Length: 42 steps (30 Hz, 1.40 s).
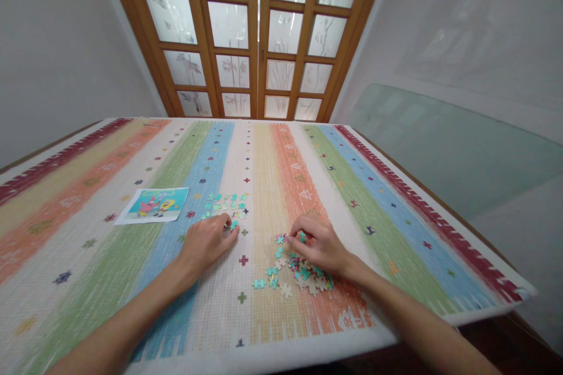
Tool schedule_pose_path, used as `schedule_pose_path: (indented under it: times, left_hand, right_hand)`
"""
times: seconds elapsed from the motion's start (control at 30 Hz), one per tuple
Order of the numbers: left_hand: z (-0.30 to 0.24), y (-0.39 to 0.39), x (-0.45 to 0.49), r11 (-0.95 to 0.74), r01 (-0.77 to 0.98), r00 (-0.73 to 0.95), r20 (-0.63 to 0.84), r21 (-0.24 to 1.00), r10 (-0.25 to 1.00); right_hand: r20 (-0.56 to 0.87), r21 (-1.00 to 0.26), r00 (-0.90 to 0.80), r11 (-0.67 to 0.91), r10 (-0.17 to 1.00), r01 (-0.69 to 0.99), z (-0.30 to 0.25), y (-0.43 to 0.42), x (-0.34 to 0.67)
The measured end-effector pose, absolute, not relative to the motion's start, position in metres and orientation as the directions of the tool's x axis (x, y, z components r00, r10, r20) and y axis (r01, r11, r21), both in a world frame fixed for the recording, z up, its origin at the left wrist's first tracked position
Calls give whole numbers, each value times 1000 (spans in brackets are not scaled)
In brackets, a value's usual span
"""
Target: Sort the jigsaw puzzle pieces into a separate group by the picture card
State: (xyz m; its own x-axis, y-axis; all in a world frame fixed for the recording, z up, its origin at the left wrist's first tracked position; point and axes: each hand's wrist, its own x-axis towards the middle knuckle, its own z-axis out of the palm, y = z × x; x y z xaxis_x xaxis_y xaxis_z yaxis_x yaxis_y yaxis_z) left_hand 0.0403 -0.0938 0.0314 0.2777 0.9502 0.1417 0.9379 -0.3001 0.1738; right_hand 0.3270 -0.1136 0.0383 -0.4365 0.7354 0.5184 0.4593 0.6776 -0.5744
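My left hand (207, 244) is at the lower edge of a group of teal jigsaw pieces laid out in rows (226, 198). Its thumb and curled fingers close around a teal puzzle piece (234, 225), low over the cloth. Over a loose heap of puzzle pieces (310, 277) on the right is my right hand (320, 244). Its thumb and forefinger are pinched together at the edge of a small pink and teal puzzle piece (280, 238). Part of the heap is hidden under this hand. Some heaped pieces lie teal side up, others show pale backs.
A printed picture sheet with cartoon figures (160, 205) lies left of the rows. Beneath everything is a table with a striped, patterned tablecloth (176, 316). Single pieces, among them a teal puzzle piece (259, 284), lie left of the heap. Wooden glazed doors (257, 41) stand behind the table.
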Motion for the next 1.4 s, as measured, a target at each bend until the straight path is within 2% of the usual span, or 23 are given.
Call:
schedule_pose_path:
  times: [0.17,0.37,0.53,0.7,0.83,1.03,1.4]
  left_hand:
    - [31,-94,41,-280,945,258,142,168,956]
    - [20,-91,34,-406,896,340,309,181,888]
    - [19,-88,31,-445,867,343,381,223,859]
    - [20,-85,33,-537,827,405,490,163,772]
    - [18,-83,33,-522,840,394,496,147,773]
    - [18,-81,31,-508,851,392,480,135,785]
    - [19,-80,30,-488,863,377,476,131,794]
  right_hand:
    - [565,-528,-442,717,697,455,42,-112,330]
    - [543,-510,-461,712,702,483,40,-110,331]
    - [529,-511,-464,703,711,494,41,-110,332]
    - [566,-484,-447,718,692,499,42,-108,334]
    - [569,-488,-443,718,693,497,41,-107,335]
    - [499,-534,-433,660,751,529,37,-103,338]
    - [506,-526,-414,651,757,548,35,-99,341]
